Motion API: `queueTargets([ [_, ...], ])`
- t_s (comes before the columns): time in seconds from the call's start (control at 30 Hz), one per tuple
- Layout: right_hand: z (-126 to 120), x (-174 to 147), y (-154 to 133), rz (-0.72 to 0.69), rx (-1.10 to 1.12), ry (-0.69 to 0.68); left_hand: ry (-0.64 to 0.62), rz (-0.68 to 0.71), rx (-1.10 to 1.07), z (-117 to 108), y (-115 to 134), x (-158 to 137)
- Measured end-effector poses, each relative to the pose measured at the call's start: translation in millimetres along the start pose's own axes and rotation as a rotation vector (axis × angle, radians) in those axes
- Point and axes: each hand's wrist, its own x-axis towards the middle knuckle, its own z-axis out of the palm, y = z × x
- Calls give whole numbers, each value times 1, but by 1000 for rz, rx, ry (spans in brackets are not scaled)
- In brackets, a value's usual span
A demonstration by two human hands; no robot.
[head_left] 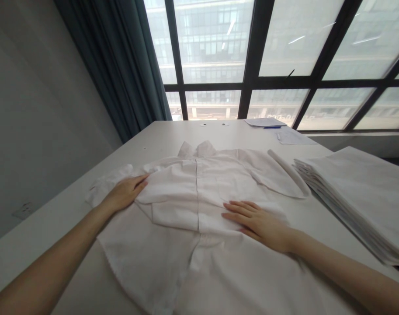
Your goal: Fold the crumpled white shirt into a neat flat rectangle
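Observation:
A white collared shirt (173, 188) lies spread on the white table, front side up, its collar toward the window and its hem toward me. Folds and wrinkles cross its middle. My left hand (125, 191) rests on the shirt's left side near the bunched left sleeve, fingers stretched out and pointing right. On the right half of the front, my right hand (255, 221) lies flat with its fingers spread and pointing left. The right sleeve reaches out flat toward the far right. Neither hand grips the cloth.
A stack of folded white cloth (366, 188) sits at the table's right side. Papers (265, 122) and a blue pen (272, 127) lie at the far edge of the table (120, 153). Behind are a dark curtain (120, 65) and large windows; a grey wall stands left.

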Motion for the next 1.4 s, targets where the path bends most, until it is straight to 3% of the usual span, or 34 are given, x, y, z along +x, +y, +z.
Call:
queueTargets([
  [0.2, -13, 5, 35, -8, -90, 10, 17, -43, -107, 3, -16, -3],
  [0.43, -20, 7, 65, 100, -215, 56, 8, -28, 27, 9, -35, 18],
  [0.6, -21, 11, 71, 159, -174, 62, -103, -98, 117, 5, -27, 38],
  [0.7, -22, 11, 75, 255, -83, 159, -13, -112, 177, 5, -11, 36],
  [0.8, -23, 6, 68, 325, -46, 264, 115, -32, 172, 7, 11, 15],
  [0.93, -16, -9, 28, 283, 14, 336, 161, 173, 33, 14, 46, -41],
  [1.03, -1, -27, -12, 139, -11, 199, 93, 271, 0, 21, 67, -87],
  [1.13, 15, -45, -37, 98, -76, 76, 122, 311, 39, 26, 78, -121],
  [1.27, 25, -64, -45, 98, -77, -6, 98, 342, 88, 28, 81, -148],
  [1.4, 19, -69, -45, 73, -28, -46, 121, 340, 165, 34, 82, -171],
])
